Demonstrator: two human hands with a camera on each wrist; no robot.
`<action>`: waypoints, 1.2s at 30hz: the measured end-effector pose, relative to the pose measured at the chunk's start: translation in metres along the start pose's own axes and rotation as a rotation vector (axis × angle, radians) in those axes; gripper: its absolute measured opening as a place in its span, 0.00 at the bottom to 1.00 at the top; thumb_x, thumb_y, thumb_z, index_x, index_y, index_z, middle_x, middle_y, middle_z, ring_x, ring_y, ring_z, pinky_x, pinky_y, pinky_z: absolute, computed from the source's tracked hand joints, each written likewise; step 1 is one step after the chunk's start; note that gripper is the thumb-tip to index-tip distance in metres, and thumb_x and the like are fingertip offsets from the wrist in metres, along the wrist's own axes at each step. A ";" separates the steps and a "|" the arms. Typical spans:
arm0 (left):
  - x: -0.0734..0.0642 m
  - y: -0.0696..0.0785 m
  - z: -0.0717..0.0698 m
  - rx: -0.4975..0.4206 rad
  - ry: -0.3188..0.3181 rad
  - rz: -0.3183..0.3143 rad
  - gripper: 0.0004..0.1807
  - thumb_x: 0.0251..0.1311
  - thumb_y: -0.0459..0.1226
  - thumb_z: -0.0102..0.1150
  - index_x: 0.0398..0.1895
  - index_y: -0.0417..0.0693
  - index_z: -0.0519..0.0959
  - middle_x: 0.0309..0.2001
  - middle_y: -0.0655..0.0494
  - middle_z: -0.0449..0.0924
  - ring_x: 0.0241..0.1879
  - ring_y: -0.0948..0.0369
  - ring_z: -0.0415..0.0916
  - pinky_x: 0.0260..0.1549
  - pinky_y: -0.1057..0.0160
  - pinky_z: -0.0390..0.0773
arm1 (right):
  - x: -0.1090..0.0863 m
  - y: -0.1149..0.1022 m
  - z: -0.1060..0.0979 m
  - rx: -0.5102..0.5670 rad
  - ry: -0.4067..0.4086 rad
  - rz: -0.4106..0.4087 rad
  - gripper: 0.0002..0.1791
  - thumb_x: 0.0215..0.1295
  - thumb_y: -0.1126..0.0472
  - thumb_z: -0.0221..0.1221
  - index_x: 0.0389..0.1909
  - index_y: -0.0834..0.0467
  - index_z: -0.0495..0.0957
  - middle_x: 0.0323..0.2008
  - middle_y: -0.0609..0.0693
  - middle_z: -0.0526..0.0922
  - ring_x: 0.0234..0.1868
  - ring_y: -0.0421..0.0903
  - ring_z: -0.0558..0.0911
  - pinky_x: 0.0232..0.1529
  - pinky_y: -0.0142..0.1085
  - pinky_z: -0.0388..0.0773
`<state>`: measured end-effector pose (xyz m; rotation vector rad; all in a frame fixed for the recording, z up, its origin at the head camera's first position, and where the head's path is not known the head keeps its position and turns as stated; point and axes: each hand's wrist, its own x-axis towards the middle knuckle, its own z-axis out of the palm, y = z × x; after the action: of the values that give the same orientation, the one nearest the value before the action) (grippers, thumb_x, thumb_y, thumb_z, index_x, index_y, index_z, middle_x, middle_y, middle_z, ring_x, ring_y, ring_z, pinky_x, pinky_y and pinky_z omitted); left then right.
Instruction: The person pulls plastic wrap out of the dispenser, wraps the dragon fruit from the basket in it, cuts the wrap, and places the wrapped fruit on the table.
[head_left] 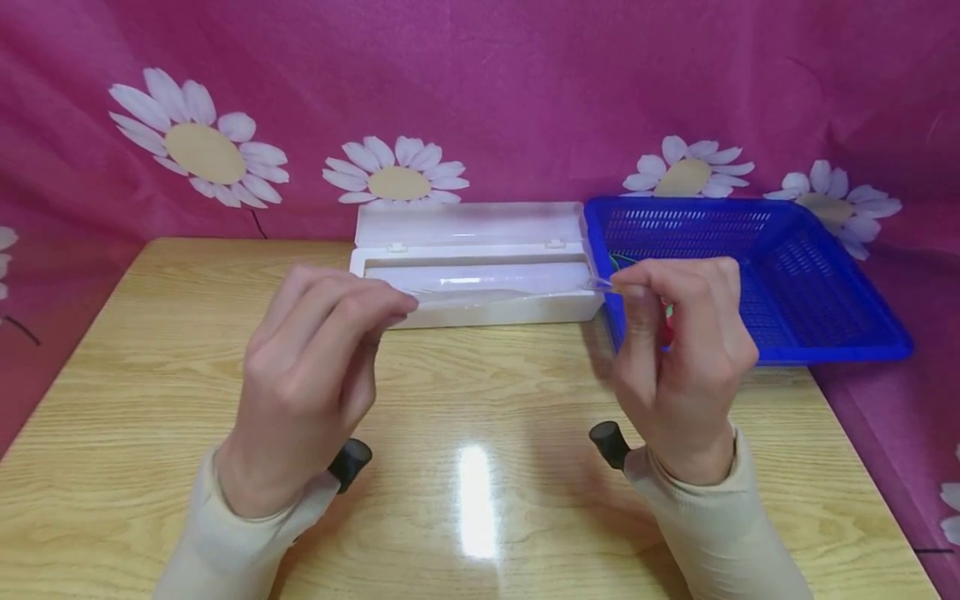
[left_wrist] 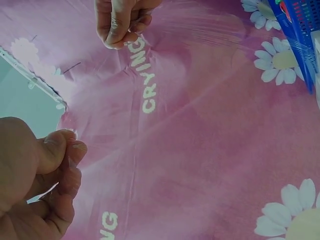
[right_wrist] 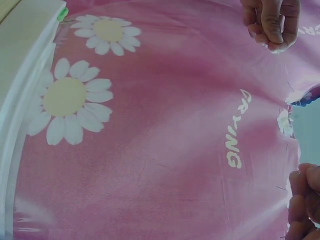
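A clear sheet of cling film [head_left: 487, 295] stretches between both hands in front of an upright-lidded white dispenser box [head_left: 495, 313]. Inside the box lies the film roll [head_left: 480, 277]. My left hand [head_left: 307, 375] pinches one corner of the sheet between thumb and fingertips. At the other corner, my right hand [head_left: 686, 358] does the same, just in front of the blue basket. Both wrist views show the pinching fingers, with the film's see-through surface and faint creases [left_wrist: 210, 25] spreading away from them. How far the film reaches is hard to tell.
The blue plastic basket [head_left: 855, 354] stands right of the box, over the edge of the wooden table [head_left: 450, 392]. Something red [head_left: 667, 325] with green inside it is mostly behind my right hand. A pink flowered cloth [head_left: 525, 100] hangs behind.
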<state>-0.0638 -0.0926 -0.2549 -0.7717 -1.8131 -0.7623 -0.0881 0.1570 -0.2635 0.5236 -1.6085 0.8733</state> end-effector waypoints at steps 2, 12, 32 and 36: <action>-0.001 0.001 0.000 -0.002 0.012 0.015 0.09 0.58 0.20 0.67 0.40 0.36 0.86 0.35 0.45 0.86 0.35 0.49 0.79 0.41 0.59 0.81 | 0.000 0.000 -0.001 0.003 0.019 0.001 0.13 0.73 0.61 0.61 0.32 0.68 0.82 0.25 0.63 0.82 0.26 0.59 0.67 0.37 0.40 0.61; -0.007 0.002 0.004 -0.042 0.102 0.053 0.10 0.56 0.21 0.68 0.39 0.38 0.88 0.35 0.46 0.88 0.33 0.49 0.79 0.39 0.59 0.82 | -0.003 0.004 -0.006 0.023 0.083 -0.016 0.12 0.71 0.60 0.63 0.32 0.66 0.84 0.22 0.63 0.79 0.25 0.59 0.69 0.38 0.45 0.63; -0.028 -0.003 0.009 -0.055 0.232 0.073 0.13 0.47 0.22 0.76 0.36 0.43 0.90 0.34 0.47 0.90 0.31 0.48 0.80 0.38 0.58 0.84 | -0.005 0.004 -0.009 0.060 0.188 -0.022 0.13 0.68 0.59 0.67 0.28 0.65 0.84 0.19 0.62 0.79 0.25 0.58 0.75 0.39 0.46 0.67; -0.033 -0.002 0.008 -0.059 0.248 0.080 0.12 0.48 0.23 0.75 0.35 0.44 0.91 0.32 0.48 0.90 0.31 0.48 0.79 0.37 0.57 0.84 | -0.007 0.009 -0.012 0.062 0.217 -0.029 0.13 0.66 0.59 0.68 0.27 0.65 0.84 0.19 0.62 0.80 0.25 0.58 0.76 0.39 0.46 0.68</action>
<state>-0.0596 -0.0933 -0.2890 -0.7483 -1.5349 -0.8238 -0.0856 0.1710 -0.2722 0.4774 -1.3778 0.9274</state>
